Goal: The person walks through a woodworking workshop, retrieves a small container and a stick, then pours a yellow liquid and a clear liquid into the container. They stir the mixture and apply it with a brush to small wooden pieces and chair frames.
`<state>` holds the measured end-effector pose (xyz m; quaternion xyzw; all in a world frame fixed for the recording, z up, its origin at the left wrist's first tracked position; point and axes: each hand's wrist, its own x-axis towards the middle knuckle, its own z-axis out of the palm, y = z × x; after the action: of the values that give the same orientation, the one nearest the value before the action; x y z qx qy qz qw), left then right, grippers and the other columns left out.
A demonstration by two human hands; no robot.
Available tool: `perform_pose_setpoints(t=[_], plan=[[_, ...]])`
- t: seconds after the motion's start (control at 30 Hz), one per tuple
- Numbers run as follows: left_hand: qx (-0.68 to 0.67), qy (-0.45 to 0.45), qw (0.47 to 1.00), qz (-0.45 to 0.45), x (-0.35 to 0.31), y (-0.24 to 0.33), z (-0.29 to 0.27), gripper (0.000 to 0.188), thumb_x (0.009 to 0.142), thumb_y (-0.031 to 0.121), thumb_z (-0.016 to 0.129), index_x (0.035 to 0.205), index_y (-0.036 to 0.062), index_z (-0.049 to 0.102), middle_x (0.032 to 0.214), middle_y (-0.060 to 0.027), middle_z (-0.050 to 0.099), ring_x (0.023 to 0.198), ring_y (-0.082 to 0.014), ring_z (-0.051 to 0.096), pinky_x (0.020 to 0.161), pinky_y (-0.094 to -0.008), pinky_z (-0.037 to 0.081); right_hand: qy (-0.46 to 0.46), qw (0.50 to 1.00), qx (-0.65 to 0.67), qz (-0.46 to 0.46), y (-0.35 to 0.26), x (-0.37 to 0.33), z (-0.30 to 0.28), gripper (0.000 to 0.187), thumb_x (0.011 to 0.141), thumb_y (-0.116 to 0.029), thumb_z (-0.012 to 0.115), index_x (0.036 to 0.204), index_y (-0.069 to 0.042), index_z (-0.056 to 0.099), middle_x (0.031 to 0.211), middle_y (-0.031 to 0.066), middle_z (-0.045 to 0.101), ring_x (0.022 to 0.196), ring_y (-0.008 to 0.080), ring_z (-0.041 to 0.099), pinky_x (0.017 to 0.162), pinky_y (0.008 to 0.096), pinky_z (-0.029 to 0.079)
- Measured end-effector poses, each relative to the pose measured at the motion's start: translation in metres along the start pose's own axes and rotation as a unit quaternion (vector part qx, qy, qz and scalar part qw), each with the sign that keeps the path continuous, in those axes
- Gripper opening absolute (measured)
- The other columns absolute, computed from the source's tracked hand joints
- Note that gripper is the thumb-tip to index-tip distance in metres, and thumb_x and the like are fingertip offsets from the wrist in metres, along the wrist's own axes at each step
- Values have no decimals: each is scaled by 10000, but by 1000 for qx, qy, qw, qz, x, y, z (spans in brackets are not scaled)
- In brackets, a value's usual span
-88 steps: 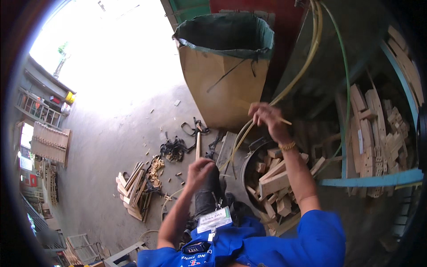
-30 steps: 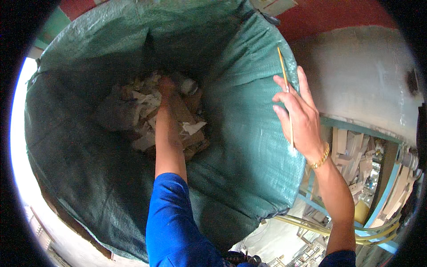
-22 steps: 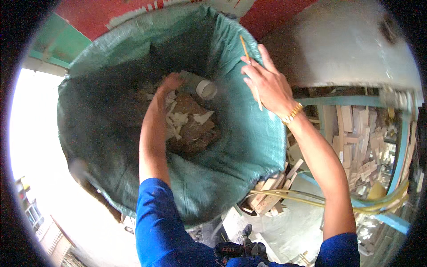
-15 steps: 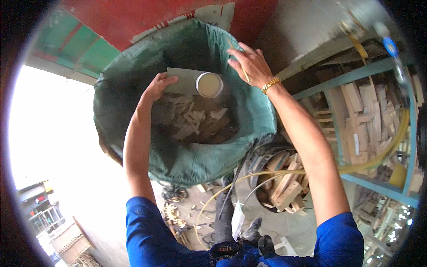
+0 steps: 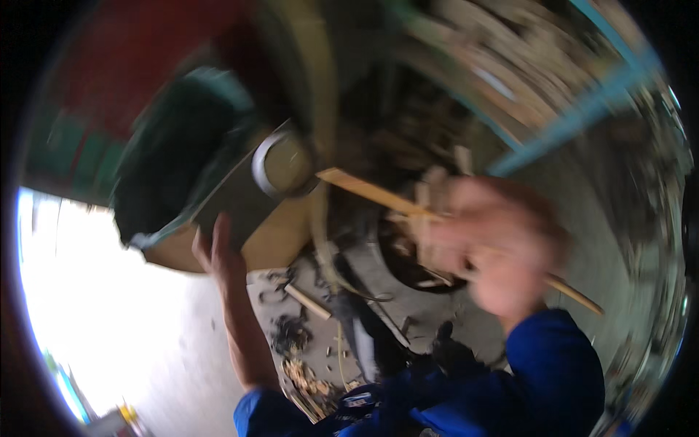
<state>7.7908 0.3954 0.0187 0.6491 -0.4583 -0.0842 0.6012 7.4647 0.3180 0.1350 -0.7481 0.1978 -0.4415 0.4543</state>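
So, open bright floor point(image 5: 175, 328) far left, then one bag point(image 5: 280, 237). Left hand point(image 5: 220, 247) pinches one board point(image 5: 237, 197) by its near edge, one cup point(image 5: 285, 164) at the far end. Half a second ago both were over the bag's mouth; now they've swung across its right edge. One stick point(image 5: 378, 195), tip showing just beside the cup, runs through the right hand point(image 5: 491, 240), blurry but fingers curled round it. One blue rack point(image 5: 575, 120) upper right.
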Motion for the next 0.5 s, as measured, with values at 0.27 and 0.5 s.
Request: perform_pose_setpoints(t=[0.27,0.5], plan=[[-200,-186,936,-222,-333,178,236,228,852,150,612,949,-57,607,1014,-134,589,876,-189,576,739,-315,503,195,893,-406,2,-60,-332,-200,307,852,-147,560,586,-23,469,509,144,441,460,314,499,482,398,439],[-79,-533,841,-42,-450,235,425,304,843,188,628,957,-94,605,886,-140,644,775,-203,581,717,-359,463,557,785,-113,245,-114,-651,-318,202,929,-158,465,923,-13,604,705,27,576,603,82,519,532,223,431]])
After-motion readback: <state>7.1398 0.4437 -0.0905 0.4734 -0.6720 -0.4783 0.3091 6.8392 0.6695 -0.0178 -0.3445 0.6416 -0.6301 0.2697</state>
